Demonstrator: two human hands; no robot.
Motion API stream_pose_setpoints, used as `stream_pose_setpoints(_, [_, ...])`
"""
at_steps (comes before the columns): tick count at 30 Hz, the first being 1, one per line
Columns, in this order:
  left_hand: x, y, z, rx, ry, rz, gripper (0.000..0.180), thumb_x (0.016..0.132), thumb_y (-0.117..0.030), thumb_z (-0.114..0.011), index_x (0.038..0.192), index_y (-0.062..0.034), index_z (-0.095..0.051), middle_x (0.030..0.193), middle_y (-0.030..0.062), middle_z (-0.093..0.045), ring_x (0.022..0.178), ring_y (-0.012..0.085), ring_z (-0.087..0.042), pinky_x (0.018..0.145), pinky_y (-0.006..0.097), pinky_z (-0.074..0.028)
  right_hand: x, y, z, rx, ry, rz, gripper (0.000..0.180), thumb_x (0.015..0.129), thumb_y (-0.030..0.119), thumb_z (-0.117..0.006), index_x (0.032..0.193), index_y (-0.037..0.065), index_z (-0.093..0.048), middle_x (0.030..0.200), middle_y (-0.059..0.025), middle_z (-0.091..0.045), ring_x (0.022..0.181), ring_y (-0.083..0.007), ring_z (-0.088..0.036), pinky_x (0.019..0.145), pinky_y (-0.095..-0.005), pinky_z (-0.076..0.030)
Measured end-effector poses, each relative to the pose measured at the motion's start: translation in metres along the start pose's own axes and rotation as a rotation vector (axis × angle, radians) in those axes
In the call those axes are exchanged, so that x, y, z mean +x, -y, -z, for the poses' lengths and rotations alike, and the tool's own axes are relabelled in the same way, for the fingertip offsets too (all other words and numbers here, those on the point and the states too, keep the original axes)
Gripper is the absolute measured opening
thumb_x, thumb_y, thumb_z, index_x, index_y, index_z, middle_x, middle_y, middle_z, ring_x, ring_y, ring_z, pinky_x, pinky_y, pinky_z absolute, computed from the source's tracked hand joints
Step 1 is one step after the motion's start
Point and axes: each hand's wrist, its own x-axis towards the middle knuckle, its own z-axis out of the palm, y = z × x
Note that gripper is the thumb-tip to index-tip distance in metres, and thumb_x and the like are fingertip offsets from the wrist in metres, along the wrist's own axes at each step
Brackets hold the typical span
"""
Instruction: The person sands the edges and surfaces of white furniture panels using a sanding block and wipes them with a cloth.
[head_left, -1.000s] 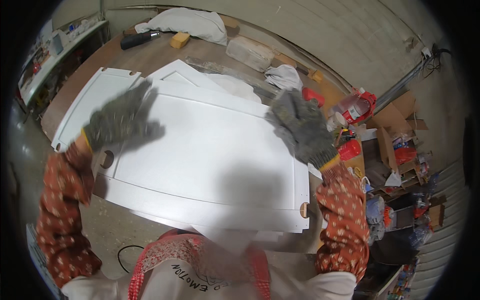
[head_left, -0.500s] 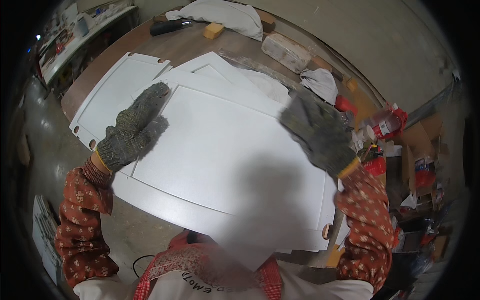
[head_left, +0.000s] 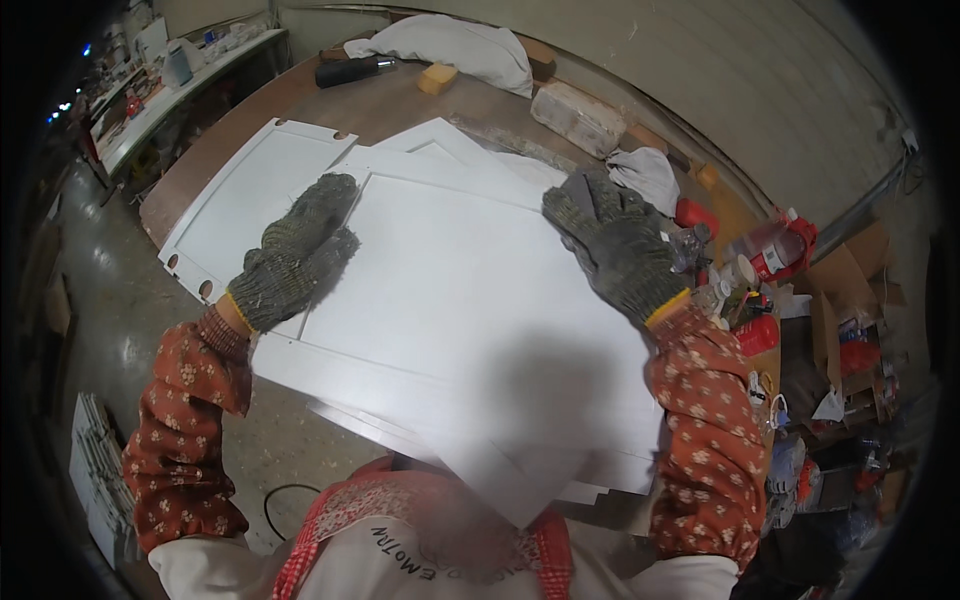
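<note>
A white panel (head_left: 440, 270) with a recessed middle lies in front of me, on top of other white panels. My left hand (head_left: 295, 255), in a dark grey-green knit glove, rests over its left edge, fingers stretched out and thumb apart. My right hand (head_left: 618, 250), gloved alike, is at the panel's far right edge, its fingers bent around a dark grey flat piece (head_left: 580, 195) that is partly hidden. Under the left side sticks out another white panel (head_left: 255, 180) with round holes near its corners. A further panel's corner (head_left: 440, 130) shows at the far side.
At the far edge are a white cloth bundle (head_left: 450, 45), a dark cylindrical tool (head_left: 355, 70), a yellow block (head_left: 437, 79) and a wrapped block (head_left: 577, 117). Bottles, cups and a red container (head_left: 785, 245) crowd the right. Several thin boards (head_left: 100, 470) stand at lower left.
My right hand has moved a little left and away from me along the panel's far right side; it was blurred before. The left hand keeps its place on the panel. The view has shifted slightly.
</note>
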Motion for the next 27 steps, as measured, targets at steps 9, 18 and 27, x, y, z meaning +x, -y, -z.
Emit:
stream_pose_setpoints(9, [-0.008,-0.009,-0.001,0.155,-0.03,0.022,0.055,0.093,-0.026,-0.06,0.137,0.0032,-0.045,0.141,0.0252,-0.045,0.134,0.039,-0.04,0.113,0.043,-0.034,-0.033,-0.044,-0.017,0.073,0.12,-0.12,0.046,0.094,0.034,-0.054,0.136,0.014,-0.05,0.141,-0.026,-0.043,0.119,-0.0398,-0.05,0.099,-0.0488,-0.041])
stream_pose_setpoints(18, [-0.033,-0.018,0.039,0.319,-0.083,-0.048,0.073,0.083,-0.031,-0.075,0.141,-0.0022,-0.042,0.144,0.0227,-0.043,0.136,0.0356,-0.04,0.112,0.045,-0.035,0.031,-0.005,-0.016,0.194,0.095,-0.154,0.041,0.093,0.027,-0.055,0.131,0.014,-0.049,0.126,-0.018,-0.05,0.107,-0.0429,-0.054,0.09,-0.0498,-0.047])
stream_pose_setpoints(27, [-0.099,-0.128,-0.033,0.606,-0.05,-0.28,0.046,0.088,-0.028,-0.057,0.127,-0.0036,-0.057,0.126,0.0165,-0.06,0.113,0.0339,-0.058,0.106,0.049,-0.042,0.141,0.135,-0.007,0.405,-0.247,0.313,0.043,0.095,0.021,-0.051,0.135,0.008,-0.051,0.147,-0.0178,-0.04,0.14,-0.0357,-0.033,0.112,-0.0449,-0.029])
